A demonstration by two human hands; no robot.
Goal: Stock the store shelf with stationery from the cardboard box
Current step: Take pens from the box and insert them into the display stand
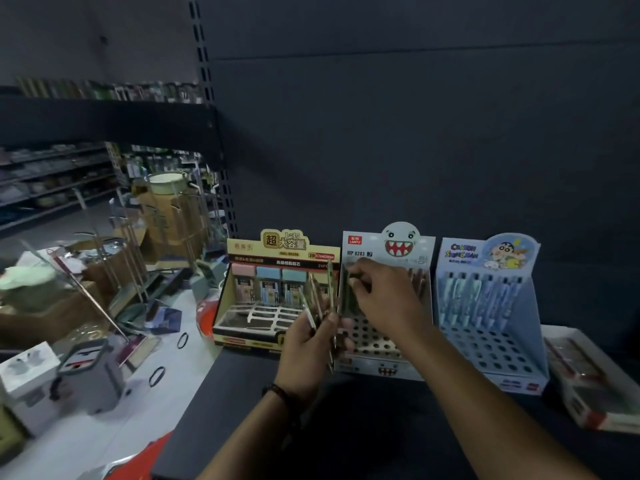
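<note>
Two bare forearms are stretched from the lower edge over a dark shelf (363,420), backed by a dark panel and a slotted upright (207,98). To the left, a dim shop aisle is seen, with further shelving and a white surface (194,344) strewn with boxes and wire racks.

Three display boxes are lined up at the back of the shelf: a yellow lead-case box (277,292), a white monster-face pen box (388,341) and a blue cartoon pen box (491,320).

A fanned bundle of pens (320,296) is clasped in the left hand (308,348), before the yellow and white boxes. One pen is pinched by the right hand (384,296) fingers at the white box's back row.
</note>
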